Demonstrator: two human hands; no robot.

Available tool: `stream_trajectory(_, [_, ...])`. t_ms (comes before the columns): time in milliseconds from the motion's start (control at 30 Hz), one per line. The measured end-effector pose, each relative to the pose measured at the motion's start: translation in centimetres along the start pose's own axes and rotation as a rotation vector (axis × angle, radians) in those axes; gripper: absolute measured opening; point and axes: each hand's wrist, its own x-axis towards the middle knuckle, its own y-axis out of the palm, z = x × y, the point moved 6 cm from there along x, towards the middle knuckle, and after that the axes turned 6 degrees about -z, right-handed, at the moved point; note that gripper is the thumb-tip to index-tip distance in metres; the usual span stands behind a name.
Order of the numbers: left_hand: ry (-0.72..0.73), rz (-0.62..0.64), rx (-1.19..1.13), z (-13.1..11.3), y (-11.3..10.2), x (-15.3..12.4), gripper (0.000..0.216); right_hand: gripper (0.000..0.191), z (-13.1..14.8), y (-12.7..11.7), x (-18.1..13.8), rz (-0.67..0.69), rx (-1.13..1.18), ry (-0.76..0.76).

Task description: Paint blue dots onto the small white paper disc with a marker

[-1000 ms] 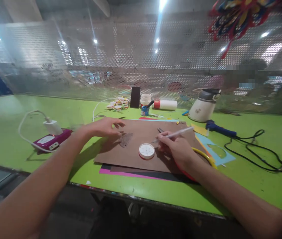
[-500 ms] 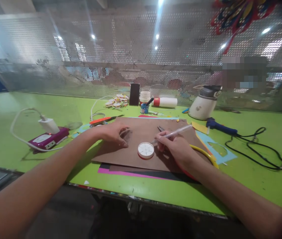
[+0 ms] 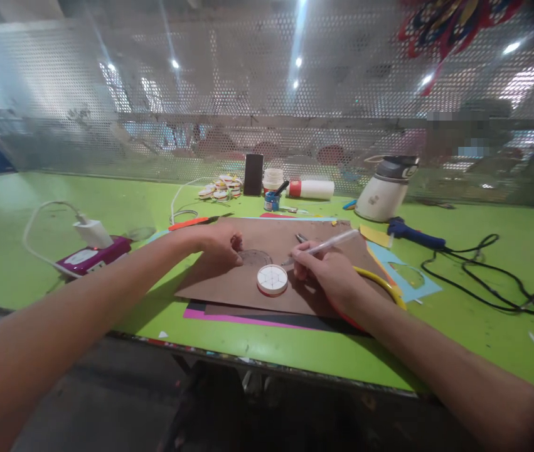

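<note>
A brown sheet of card [image 3: 267, 242] lies on the green table [image 3: 36, 207], on top of pink and black sheets. My left hand [image 3: 219, 243] rests on it with fingers curled, pinching the edge of a clear plastic protractor [image 3: 255, 257] that lies flat on the card. My right hand [image 3: 325, 270] grips a white pen [image 3: 327, 245], its tip down near the protractor. A round white disc [image 3: 272, 280] with a drawn pattern and a red rim sits on the card between my hands.
At the back stand a dark phone [image 3: 253, 174], a small jar [image 3: 273, 179], a white and red tube [image 3: 312, 189], a white jug [image 3: 384, 188] and stacked discs [image 3: 222, 188]. A blue glue gun [image 3: 412, 233] with black cable lies right. A magenta device with charger [image 3: 90, 254] sits left. Scissors [image 3: 194, 222] lie behind my left hand.
My left hand has slid the protractor right, towards the disc, and it now lies flat near the pen tip. My right hand has barely moved.
</note>
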Motion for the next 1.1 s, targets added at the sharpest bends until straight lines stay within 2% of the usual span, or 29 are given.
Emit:
stream_trajectory(67, [0.011,0.005,0.014,-0.4,-0.1,-0.1,0.049,0.027,0.0,0.0,0.1,0.006,0.003,0.007])
stream_trajectory(233, [0.098,-0.003,0.043,-2.2,-0.9,-0.3,0.075,0.025,0.1,-0.1,0.2,0.013,0.013,0.003])
stream_trajectory(367, [0.183,0.035,0.047,-3.8,-0.9,0.6,0.06,0.024,0.2,-0.2,0.2,0.022,0.001,-0.005])
stream_trajectory(567, [0.198,0.058,-0.057,-4.3,-0.7,2.3,0.034,0.023,0.0,-0.3,0.4,0.031,-0.002,-0.01])
stream_trajectory(667, [0.187,0.026,-0.205,-3.5,-0.9,2.1,0.035,0.022,-0.1,-0.4,0.5,0.026,0.021,-0.013])
stream_trajectory(800, [0.137,-0.071,-0.476,-1.1,-1.7,0.7,0.027,0.025,-0.2,-0.4,0.4,0.028,0.076,0.005])
stream_trajectory(900, [0.069,-0.163,-0.728,0.4,-2.2,-1.0,0.045,0.022,-0.3,-0.5,0.4,-0.001,0.138,0.049])
stream_trajectory(933, [0.052,-0.175,-0.8,0.5,-2.1,-1.6,0.048,0.02,-0.2,-0.6,0.5,-0.019,0.158,0.061])
stream_trajectory(1000, [-0.06,-0.156,-1.107,0.3,-1.2,-2.7,0.046,0.016,0.0,-0.8,0.6,-0.058,0.19,0.078])
stream_trajectory(1100, [-0.081,-0.149,-1.211,-1.9,0.0,-4.1,0.043,0.019,0.4,-1.1,0.8,-0.09,0.223,0.071])
